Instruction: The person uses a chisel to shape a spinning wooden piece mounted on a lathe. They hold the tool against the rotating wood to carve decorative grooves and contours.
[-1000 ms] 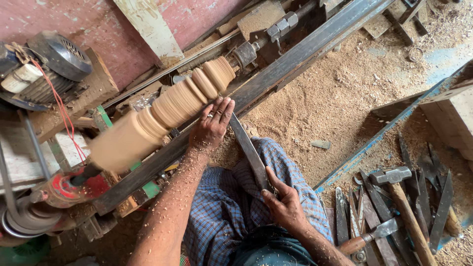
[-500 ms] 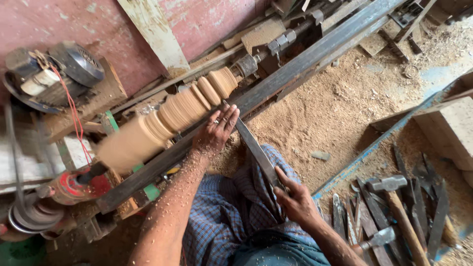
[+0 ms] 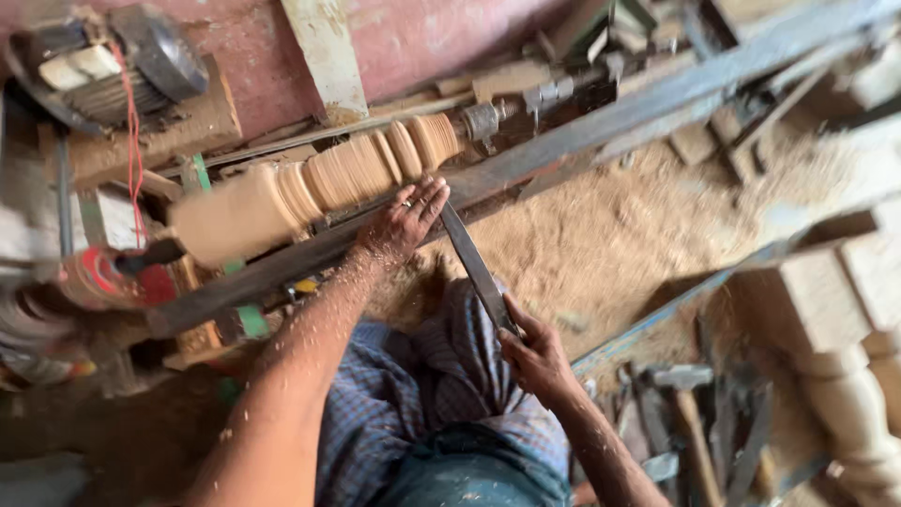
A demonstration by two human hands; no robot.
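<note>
Turned wooden spindle (image 3: 319, 183) is lying across the lathe, between the motor (image 3: 122, 66) at far left and the metal centre (image 3: 483, 120). Left hand (image 3: 404, 221) is resting flat, fingers spread, pressing the long chisel (image 3: 477, 265) near the spindle. Right hand (image 3: 535, 357) is clenching the chisel's lower end above the checked cloth (image 3: 422, 394). Hammers (image 3: 690, 413) are lying at right on sawdust.

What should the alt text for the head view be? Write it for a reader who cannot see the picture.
A seated person presses the left hand on a long metal chisel at a turned wooden spindle on a lathe, the right hand gripping its handle end. Sawdust covers the floor; a hammer and other tools lie to the right.
</note>
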